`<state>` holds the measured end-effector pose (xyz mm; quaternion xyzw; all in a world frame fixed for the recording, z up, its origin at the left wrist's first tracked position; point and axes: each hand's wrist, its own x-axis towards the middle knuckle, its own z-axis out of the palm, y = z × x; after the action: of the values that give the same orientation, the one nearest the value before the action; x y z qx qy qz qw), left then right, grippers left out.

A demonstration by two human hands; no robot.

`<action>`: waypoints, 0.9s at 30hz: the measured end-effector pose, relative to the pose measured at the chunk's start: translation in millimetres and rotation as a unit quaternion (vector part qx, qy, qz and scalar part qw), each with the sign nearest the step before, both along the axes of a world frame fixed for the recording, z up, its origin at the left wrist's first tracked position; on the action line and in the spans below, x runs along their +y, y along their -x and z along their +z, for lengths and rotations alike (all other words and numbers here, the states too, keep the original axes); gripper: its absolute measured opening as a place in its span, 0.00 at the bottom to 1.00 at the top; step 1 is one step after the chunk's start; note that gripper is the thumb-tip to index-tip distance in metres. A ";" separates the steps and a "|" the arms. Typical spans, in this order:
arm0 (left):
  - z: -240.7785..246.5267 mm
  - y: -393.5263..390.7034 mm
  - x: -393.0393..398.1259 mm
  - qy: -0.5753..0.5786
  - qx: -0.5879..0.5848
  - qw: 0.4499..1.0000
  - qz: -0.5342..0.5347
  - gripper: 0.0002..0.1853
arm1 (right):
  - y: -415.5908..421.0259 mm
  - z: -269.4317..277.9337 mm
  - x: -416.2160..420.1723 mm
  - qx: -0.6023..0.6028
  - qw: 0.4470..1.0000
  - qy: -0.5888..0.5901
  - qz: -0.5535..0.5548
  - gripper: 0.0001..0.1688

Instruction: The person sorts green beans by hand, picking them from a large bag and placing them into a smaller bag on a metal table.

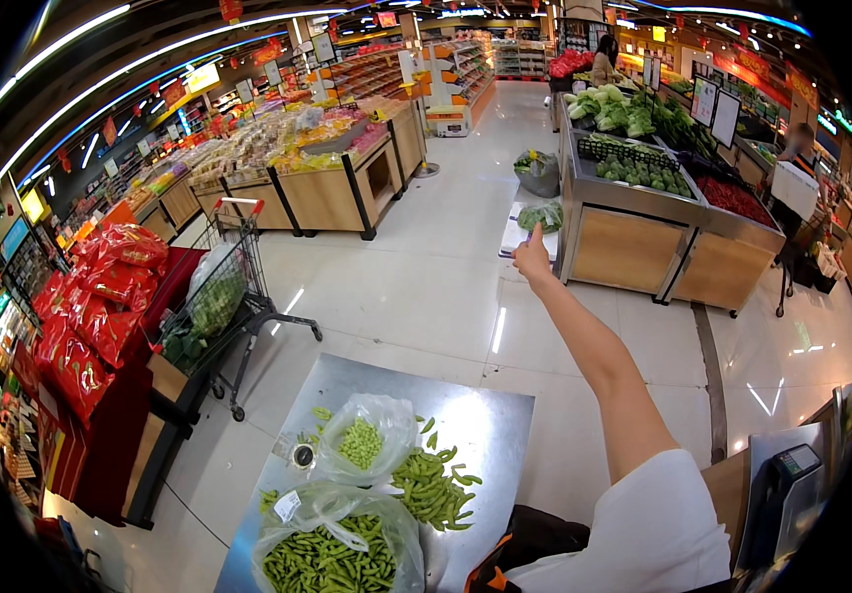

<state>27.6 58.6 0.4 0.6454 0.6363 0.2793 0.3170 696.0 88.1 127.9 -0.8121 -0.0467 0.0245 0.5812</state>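
Observation:
My right hand (534, 256) is stretched out ahead with the index finger extended and the other fingers curled. No object shows in it. In the picture its fingertip overlaps a plastic-wrapped bundle of greens (543, 216) on a white flat surface (516, 241) beside the vegetable stand; contact cannot be told. My left hand is out of view. Before me on a metal table (481, 415) lies a clear plastic bag of shelled green beans (360, 443). Loose green bean pods (433, 485) are heaped beside it, and a larger plastic bag (333, 552) is full of pods.
A shopping cart (222, 289) with bagged vegetables stands left, by red packages (96, 296). Ahead right is a vegetable stand (626, 244), with a grey bag of greens (537, 174) beside it. A payment terminal (796, 463) sits at right. People stand farther off.

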 end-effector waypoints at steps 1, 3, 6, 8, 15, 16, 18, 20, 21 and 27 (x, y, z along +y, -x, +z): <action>1.4 0.7 -0.5 0.005 -0.005 1.000 -0.002 0.22 | 13.8 14.3 -2.9 0.013 0.999 -0.025 0.016 0.42; 2.8 1.3 0.2 -0.037 0.023 0.998 -0.034 0.22 | -8.3 0.8 -5.7 -0.017 1.000 0.007 -0.004 0.42; -2.9 5.5 -3.6 -0.064 0.048 0.996 -0.037 0.21 | -21.3 -5.3 -1.6 -0.039 0.998 0.035 -0.039 0.42; -2.8 8.1 -5.8 -0.036 0.070 0.997 -0.026 0.21 | -21.5 -4.5 0.2 -0.044 0.997 0.034 -0.054 0.41; 14.8 8.6 -11.2 -0.019 0.105 0.994 0.001 0.19 | -17.3 -12.6 1.5 -0.007 0.998 -0.021 -0.065 0.40; 18.1 7.4 -12.0 -0.020 0.097 0.995 0.004 0.19 | -15.8 -15.4 3.2 -0.007 0.997 -0.020 -0.070 0.40; 24.9 4.1 -11.0 -0.006 0.117 0.993 -0.001 0.18 | -16.5 -17.2 1.7 -0.027 0.997 -0.009 -0.079 0.40; 23.3 7.6 -10.6 -0.001 0.140 0.990 -0.003 0.17 | -17.1 -19.6 -1.3 -0.031 0.997 -0.007 -0.077 0.39; 17.2 10.9 -10.0 -0.003 0.153 0.988 -0.003 0.16 | -18.0 -19.7 -4.9 -0.027 0.997 -0.012 -0.072 0.39; -8.7 26.3 -1.6 0.022 0.072 0.996 0.049 0.17 | -31.4 -15.9 -5.7 0.017 0.988 -0.121 -0.093 0.40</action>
<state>1.3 57.0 -8.3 0.6249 0.6942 0.2330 0.2709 727.4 82.3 112.0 -0.7362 0.0362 -0.0218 0.6755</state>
